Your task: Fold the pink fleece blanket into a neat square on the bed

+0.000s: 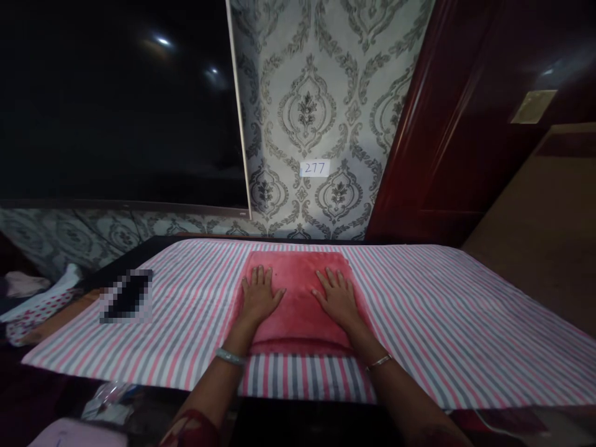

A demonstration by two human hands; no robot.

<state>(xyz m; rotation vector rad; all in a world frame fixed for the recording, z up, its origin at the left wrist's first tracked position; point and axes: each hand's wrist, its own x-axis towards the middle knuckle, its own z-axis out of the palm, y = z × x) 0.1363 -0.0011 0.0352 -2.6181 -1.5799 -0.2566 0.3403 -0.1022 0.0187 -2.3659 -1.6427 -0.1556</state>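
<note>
A folded red plush cloth [298, 310] lies flat near the middle of a striped cover [186, 310]. A thick fold shows along its near edge. My left hand [261, 295] rests palm down on the left part of the cloth, fingers stretched out and apart. On the right part lies my right hand [336, 297], also palm down with its fingers spread. Both hands press on the plush surface, and neither grips it. What is under the palms is hidden.
A pixelated dark object [126, 297] lies on the cover at left. Fabrics [41, 304] are heaped beyond the left edge. Behind stand a large black screen [116, 105], a patterned wall with a "277" label [315, 167], and a brown cardboard panel [544, 230] at right.
</note>
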